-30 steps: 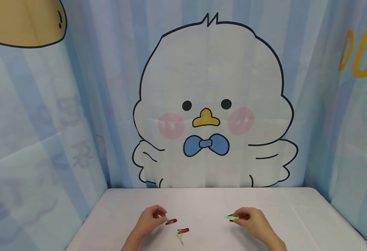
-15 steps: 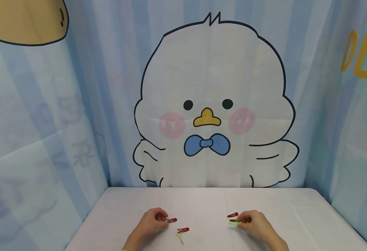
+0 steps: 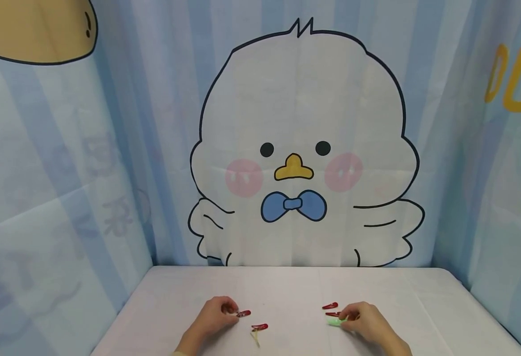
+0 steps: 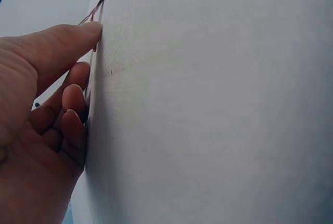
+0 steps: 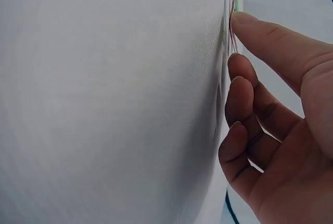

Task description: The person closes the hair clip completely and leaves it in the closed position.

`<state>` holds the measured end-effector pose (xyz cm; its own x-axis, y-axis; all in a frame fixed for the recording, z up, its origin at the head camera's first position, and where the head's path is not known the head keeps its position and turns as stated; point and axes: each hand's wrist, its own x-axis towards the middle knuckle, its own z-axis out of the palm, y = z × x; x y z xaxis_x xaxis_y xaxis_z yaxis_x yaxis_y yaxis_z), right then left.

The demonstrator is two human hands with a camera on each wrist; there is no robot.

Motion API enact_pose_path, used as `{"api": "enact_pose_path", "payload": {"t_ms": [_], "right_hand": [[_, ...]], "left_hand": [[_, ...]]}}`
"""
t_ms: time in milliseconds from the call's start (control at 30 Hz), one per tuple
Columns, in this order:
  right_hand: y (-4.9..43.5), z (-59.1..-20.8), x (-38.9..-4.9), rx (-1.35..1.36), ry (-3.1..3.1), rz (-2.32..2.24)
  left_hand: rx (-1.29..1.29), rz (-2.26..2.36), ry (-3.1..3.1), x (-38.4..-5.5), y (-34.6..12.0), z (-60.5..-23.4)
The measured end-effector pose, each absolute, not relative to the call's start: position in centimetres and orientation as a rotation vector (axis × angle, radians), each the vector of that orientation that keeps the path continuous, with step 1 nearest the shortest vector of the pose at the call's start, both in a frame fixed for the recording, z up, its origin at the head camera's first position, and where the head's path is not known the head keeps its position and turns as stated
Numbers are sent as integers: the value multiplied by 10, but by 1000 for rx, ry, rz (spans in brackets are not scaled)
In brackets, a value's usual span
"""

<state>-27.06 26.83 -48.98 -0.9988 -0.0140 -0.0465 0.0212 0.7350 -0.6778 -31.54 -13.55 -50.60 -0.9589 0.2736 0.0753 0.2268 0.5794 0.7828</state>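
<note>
In the head view my left hand (image 3: pixel 218 315) pinches the end of a red snap hair clip (image 3: pixel 244 313) at the table surface. The left wrist view shows that thumb over the red clip (image 4: pixel 97 11). Toward the right, my right hand (image 3: pixel 366 320) pinches a light green hair clip (image 3: pixel 335 322) low over the table. A second red clip (image 3: pixel 332 314) lies right beside its fingertips, and another red clip (image 3: pixel 330 306) sits just beyond. Between the hands lie a further red clip (image 3: pixel 259 327) and a pale yellow clip (image 3: pixel 255 338), close together.
The white table (image 3: pixel 296 291) carries the clips. A curtain with a printed duck (image 3: pixel 300 99) stands behind its far edge, and hanging cloth (image 3: pixel 56 198) flanks the left and right sides.
My left fingers have come onto the red clip beside them. My right hand has moved slightly toward me with the green clip, leaving red clips on the table.
</note>
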Motion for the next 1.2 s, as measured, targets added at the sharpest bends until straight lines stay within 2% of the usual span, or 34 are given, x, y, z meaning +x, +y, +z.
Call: {"api": "enact_pose_path", "payload": {"t_ms": [667, 867, 1200], "right_hand": [[272, -488, -270, 34, 2822, -1132], [271, -484, -268, 28, 2873, -1112], [272, -474, -268, -18, 2983, -1108]], "left_hand": [[353, 1266, 2728, -314, -132, -502], [398, 1243, 2737, -314, -136, -502], [352, 1476, 2642, -310, -138, -494]]}}
